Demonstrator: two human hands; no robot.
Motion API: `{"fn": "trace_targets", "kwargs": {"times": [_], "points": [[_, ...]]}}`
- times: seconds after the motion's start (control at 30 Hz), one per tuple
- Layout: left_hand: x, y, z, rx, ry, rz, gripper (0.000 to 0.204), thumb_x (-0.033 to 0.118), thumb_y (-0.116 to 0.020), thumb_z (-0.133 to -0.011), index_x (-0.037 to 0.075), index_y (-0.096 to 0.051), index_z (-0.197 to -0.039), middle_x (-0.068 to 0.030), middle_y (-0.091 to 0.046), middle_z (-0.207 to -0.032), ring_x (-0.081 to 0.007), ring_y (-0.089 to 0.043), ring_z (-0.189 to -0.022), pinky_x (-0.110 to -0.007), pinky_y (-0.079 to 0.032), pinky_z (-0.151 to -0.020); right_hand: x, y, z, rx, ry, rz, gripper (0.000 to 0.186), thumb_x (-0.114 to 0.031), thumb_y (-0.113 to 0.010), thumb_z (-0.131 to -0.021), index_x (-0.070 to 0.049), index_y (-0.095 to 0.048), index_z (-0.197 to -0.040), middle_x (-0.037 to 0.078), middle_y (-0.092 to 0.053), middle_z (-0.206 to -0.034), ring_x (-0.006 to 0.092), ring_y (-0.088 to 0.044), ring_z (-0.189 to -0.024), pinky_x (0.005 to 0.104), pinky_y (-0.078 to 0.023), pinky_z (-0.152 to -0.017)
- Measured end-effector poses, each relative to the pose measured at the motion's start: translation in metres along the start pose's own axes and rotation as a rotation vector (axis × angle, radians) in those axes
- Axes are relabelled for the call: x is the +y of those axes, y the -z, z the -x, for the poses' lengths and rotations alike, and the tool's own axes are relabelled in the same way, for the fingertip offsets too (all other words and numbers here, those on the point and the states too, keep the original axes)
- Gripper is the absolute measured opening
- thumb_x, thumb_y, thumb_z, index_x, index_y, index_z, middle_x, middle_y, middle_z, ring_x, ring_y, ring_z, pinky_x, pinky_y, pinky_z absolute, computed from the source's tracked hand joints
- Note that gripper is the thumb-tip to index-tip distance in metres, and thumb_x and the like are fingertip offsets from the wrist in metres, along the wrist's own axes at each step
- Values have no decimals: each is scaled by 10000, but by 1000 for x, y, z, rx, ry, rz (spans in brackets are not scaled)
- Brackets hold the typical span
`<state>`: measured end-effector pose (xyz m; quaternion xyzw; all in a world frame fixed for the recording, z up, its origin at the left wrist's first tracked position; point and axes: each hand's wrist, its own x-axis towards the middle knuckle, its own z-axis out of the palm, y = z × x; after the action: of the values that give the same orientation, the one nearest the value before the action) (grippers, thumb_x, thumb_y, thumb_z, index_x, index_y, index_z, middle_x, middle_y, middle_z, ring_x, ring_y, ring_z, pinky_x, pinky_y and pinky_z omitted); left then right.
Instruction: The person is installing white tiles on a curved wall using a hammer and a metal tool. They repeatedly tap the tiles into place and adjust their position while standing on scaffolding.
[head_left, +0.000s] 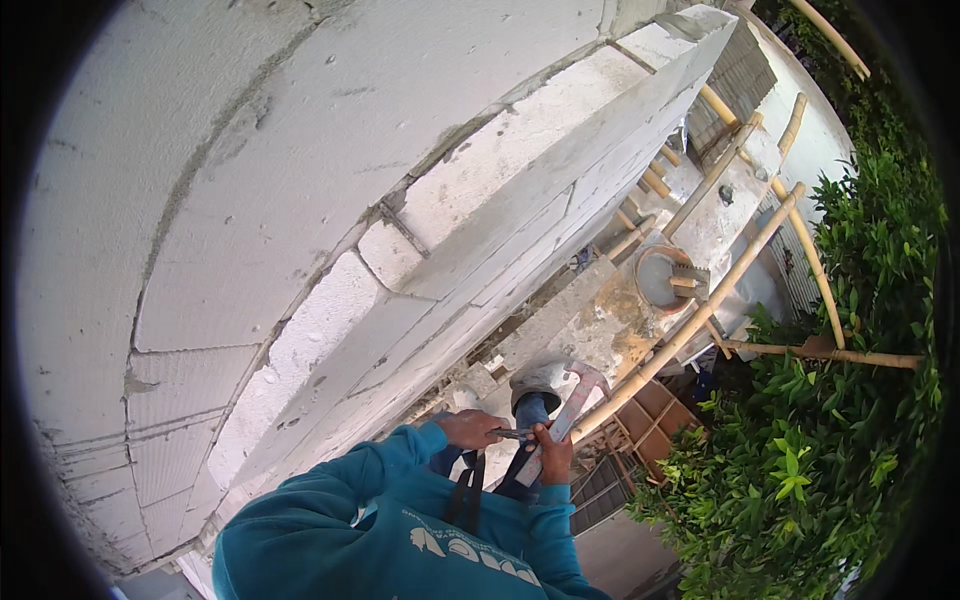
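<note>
My left hand (465, 428) is closed on a slim dark metal tool (510, 434), too small to identify surely, held crosswise at waist height. My right hand (552, 455) grips a long, pale grey tool with faded red (572, 405), its head shaped like a hammer's and pointing up and away from me. The two hands are close together, over my legs and dark hanging straps. A foot in a dark shoe (530, 387) shows beyond them on the stained plank platform (590, 340).
A white block wall (230, 190) with a stepped ledge fills the left. Bamboo scaffold poles (730, 270) cross the right. A round bucket (660, 275) holds grey liquid, with a notched trowel (692, 284) on its rim. Dense leafy branches (830, 450) border the right side.
</note>
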<state>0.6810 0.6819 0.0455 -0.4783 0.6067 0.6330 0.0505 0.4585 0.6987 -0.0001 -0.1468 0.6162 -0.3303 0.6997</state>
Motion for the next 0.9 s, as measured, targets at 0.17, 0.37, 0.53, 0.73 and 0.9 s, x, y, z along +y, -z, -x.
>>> {"fn": "trace_targets", "kwargs": {"times": [0.17, 0.37, 0.53, 0.73, 0.9], "points": [[-9, -19, 68, 283, -33, 70, 419, 351, -558, -913, 82, -556, -1234, -190, -663, -1008, -355, -642, -936, -463, -474, -848, -65, -25, 51, -42, 95, 66, 268, -72, -690, -869, -7, -497, -1043, 103, -634, -841, 173, -651, -680, 267, -543, -518], [-5, -42, 137, 767, 230, 702, 386, 391, -702, -852, 29, -669, -984, -91, -677, -851, -217, -630, -802, -374, -495, -779, -117, -64, 91, -78, 235, -21, 299, -35, -655, -884, -6, -453, -1102, 143, -641, -923, 195, -678, -757, 264, -543, -540], [78, -4, 169, 890, 81, 1131, 321, 378, -664, -900, 72, -714, -983, 24, -566, -705, -44, -415, -518, -243, -328, -465, -139, -122, 132, -204, 302, -39, 317, -65, -670, -891, -25, -438, -1102, 108, -592, -986, 183, -654, -877, 261, -519, -601], [123, 16, 172, 1059, -268, 1379, 372, 384, -637, -920, 67, -684, -1108, 56, -616, -815, -22, -348, -492, -224, -269, -427, -127, -187, 176, -370, 329, -51, 386, -95, -686, -890, -28, -414, -1157, 89, -591, -1018, 175, -640, -915, 278, -544, -689], [108, 32, 196, 1151, -268, 1398, 408, 409, -669, -896, 55, -691, -1097, 40, -616, -846, -25, -362, -494, -224, -280, -423, -130, -215, 198, -466, 354, 48, 450, -108, -678, -893, -45, -397, -1238, 149, -607, -1203, 238, -657, -1045, 270, -546, -658]]}}
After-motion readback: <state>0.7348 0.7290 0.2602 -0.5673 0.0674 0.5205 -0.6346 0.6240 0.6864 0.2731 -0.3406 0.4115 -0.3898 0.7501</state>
